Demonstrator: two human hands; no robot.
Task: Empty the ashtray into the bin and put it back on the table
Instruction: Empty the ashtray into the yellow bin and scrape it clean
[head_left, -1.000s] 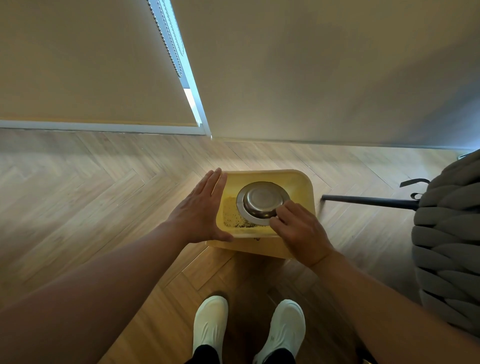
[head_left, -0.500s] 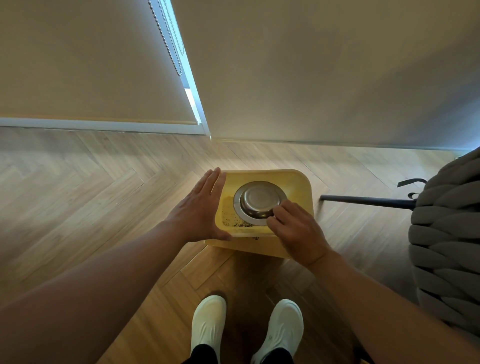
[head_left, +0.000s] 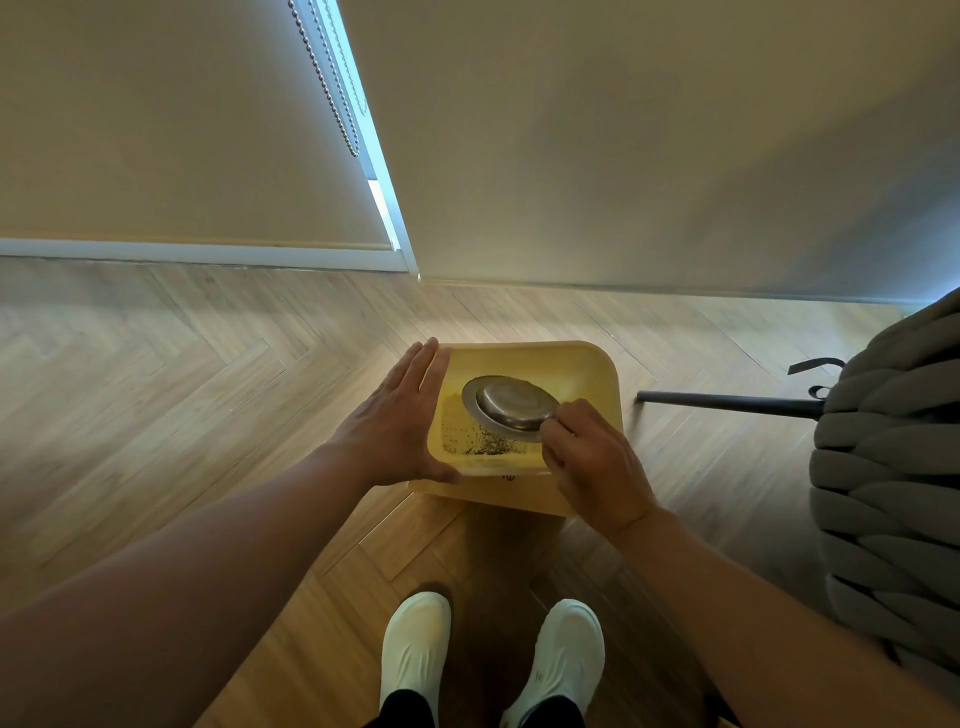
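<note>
upside down, right hand (head_left: 592, 462) holds ashtray (head_left: 511, 402) over bin (head_left: 597, 364).

White shoes (head_left: 491, 660) stand on herringbone wood floor (head_left: 156, 374); grey chunky-knit seat (head_left: 893, 467) at right.

The bin (head_left: 597, 374) is a pale, buttery yellow all over, with a scatter of dark grey-black specks (head_left: 483, 444) across its bottom. The ashtray (head_left: 511, 408) over it is plain silver-grey metal with a dull shine. The floor (head_left: 182, 374) is light brown wood laid in a herringbone pattern. Both shoes (head_left: 413, 657) are white, under black trouser cuffs. At the right sits a grey chunky-knit seat (head_left: 893, 467), perhaps a pouf, with a black rod (head_left: 727, 401) beside it. The blinds (head_left: 156, 130) are beige, with a silvery bead chain (head_left: 324, 78).
</note>
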